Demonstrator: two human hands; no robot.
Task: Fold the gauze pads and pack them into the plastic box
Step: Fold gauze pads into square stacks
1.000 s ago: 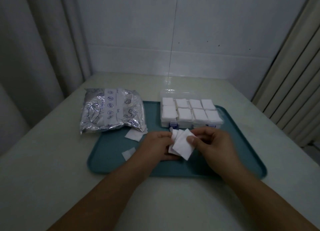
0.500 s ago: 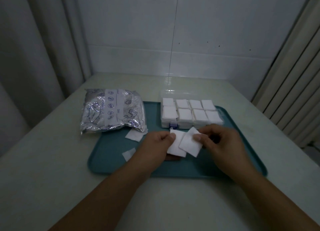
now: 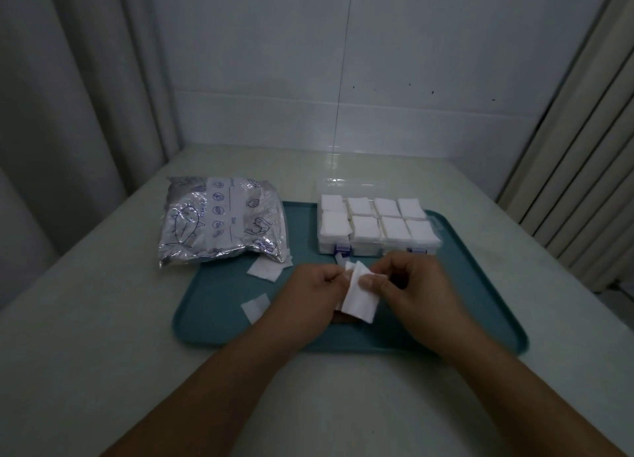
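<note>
Both hands over the tray (image 3: pixel 219 319), just in front of the plastic box (image 3: pixel 377 230) (8 sections w/ white pads). Left hand (image 3: pixel 308 295) and right hand (image 3: pixel 411 295) pinch one gauze pad (image 3: pixel 360 298) btwn them.

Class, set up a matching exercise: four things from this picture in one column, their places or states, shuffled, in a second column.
Things
1. foil bag
2. plastic box
3. gauze pad
4. loose gauze square

Places or states
A. pinched between left hand and right hand
B. lying alone near the tray's left rim
C. compartments full of white pads
D. partly off the tray

Pairs: 1-D, 2-C, 3-A, 4-B
</note>
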